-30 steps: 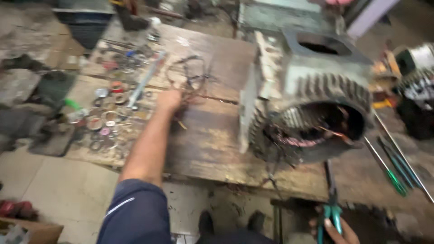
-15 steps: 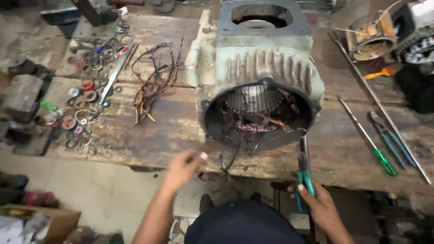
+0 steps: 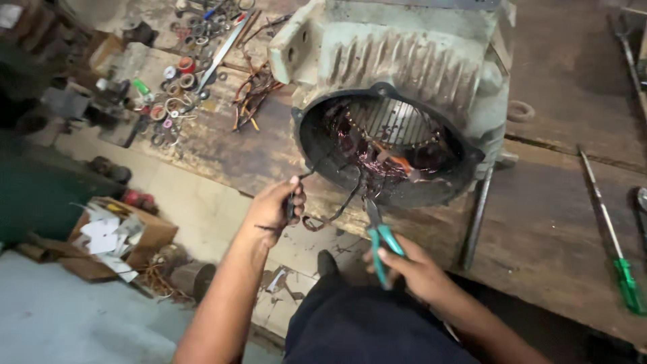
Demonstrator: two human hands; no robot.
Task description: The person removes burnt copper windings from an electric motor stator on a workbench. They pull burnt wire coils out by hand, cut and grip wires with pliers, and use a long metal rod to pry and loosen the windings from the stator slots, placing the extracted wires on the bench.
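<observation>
The left hand (image 3: 275,205) grips a dark wire (image 3: 337,205) hanging from the motor (image 3: 397,74) on the counter (image 3: 539,222). The right hand (image 3: 411,266) clasps green-handled pliers (image 3: 379,232), whose tip is at the wire.

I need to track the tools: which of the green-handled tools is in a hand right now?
The teal-handled pliers, gripped by the right hand at the motor housing's opening. The green-handled screwdriver lies untouched on the wooden bench.
</observation>
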